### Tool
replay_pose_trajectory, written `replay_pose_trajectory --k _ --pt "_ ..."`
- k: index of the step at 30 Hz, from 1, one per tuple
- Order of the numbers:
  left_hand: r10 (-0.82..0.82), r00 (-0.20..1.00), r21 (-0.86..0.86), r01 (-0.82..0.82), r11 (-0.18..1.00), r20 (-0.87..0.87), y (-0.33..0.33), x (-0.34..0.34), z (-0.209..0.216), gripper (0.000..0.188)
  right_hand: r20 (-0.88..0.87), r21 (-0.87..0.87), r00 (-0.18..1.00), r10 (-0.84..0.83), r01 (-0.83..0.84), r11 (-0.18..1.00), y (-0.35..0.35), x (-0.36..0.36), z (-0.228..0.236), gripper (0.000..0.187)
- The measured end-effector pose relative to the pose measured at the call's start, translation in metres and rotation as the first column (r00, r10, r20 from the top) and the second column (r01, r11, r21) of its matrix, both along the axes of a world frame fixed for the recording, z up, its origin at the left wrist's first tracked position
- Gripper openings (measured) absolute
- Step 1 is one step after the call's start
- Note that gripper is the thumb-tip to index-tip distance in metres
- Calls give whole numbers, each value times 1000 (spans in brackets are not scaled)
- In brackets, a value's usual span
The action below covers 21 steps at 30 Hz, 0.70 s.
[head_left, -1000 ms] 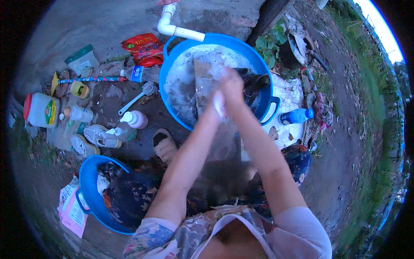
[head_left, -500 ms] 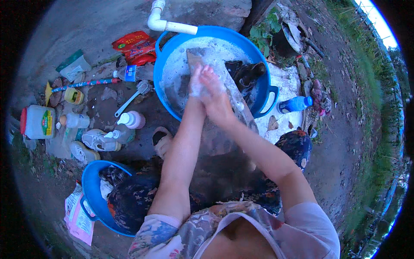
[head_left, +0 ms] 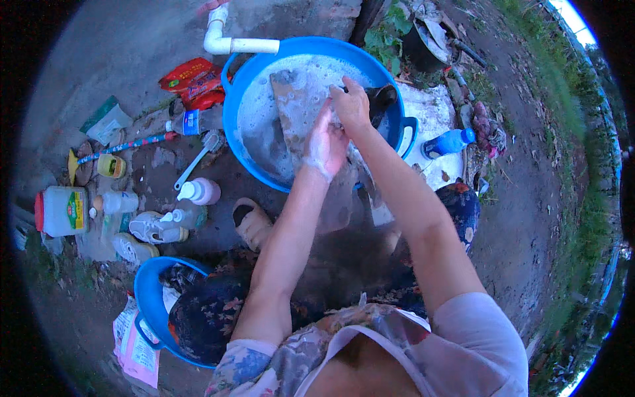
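Observation:
Over the soapy water of a large blue basin (head_left: 239, 155), both my hands meet. My left hand (head_left: 324, 144), wet with suds at the wrist, has its fingers bent up against the right one. My right hand (head_left: 352, 107) is curled, its fingers pressed toward the left. What lies between them, if anything, is hidden. Beneath them a grey-brown flat slab, like a washboard (head_left: 291, 99), slants through the foam. Beside the right hand a dark wet item (head_left: 382, 100), perhaps a shoe or cloth, rests in the basin.
A white pipe (head_left: 254, 45) juts over the basin's rim. To the left are a brush (head_left: 192, 165), a pump bottle (head_left: 200, 192), pale shoes (head_left: 151, 228) and a red-lidded jar (head_left: 63, 212). A smaller blue tub (head_left: 151, 291) stands near my leg. A blue bottle (head_left: 450, 143) lies right.
My hands, pressed together low over the slab before, have shifted right. The right hand has moved up and curled; the left sits lower with its palm turned. The whole view has shifted slightly.

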<state>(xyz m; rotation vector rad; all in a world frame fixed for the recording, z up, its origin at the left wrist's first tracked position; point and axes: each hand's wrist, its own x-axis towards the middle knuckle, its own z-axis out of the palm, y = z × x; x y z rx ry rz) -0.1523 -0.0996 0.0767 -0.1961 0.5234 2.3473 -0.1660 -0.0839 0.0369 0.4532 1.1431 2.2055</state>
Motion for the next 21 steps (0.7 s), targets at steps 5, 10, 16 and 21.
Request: replay_pose_trajectory --k 5,10,16,21 --pt "62 997 -88 -57 995 50 -38 -41 -10 49 349 759 530 -773 -644 -99 11 -10 24 42" --pt "13 987 -379 -75 922 -163 -27 -34 -20 49 102 89 213 -972 -975 -204 38 -24 22 35" --pt "422 889 -750 -399 527 -177 -90 -110 -88 50 944 185 153 -292 -979 84 42 -55 18 31" --pt "347 938 -525 -295 799 1 -75 -112 -83 38 968 188 175 -179 -980 63 59 -68 -9 28"
